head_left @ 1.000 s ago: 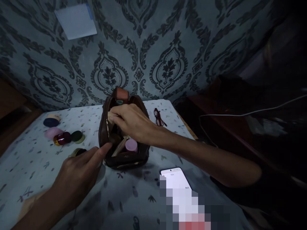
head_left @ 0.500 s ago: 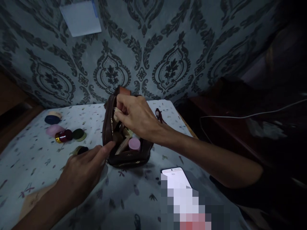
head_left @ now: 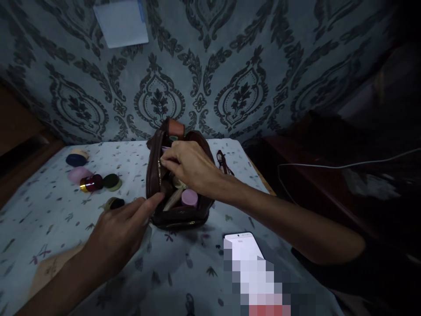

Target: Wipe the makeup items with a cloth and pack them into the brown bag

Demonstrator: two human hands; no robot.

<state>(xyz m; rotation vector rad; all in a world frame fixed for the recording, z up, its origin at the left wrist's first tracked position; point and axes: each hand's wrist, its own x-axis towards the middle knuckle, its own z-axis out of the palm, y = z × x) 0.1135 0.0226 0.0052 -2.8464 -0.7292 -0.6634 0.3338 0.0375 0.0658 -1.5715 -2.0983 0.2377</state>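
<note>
An open brown zip pouch stands upright on the patterned tablecloth. My right hand comes in from the right, its fingers curled down into the pouch's mouth near the left zipper edge. What they pinch is hidden. My left hand reaches from the lower left and its fingertips grip the pouch's near-left rim. Inside the pouch I see a pink round cap and a pale stick-like item.
Small cosmetic jars lie to the left: a dark blue one, a pink one, a red-gold one, a dark green one and another. Glasses lie right of the pouch; a lit phone lies near me. A patterned wall stands behind.
My right hand lifted slightly with a pale item, then dipped its fingers back into the pouch. My left hand stayed at the rim. The view shifted a little.
</note>
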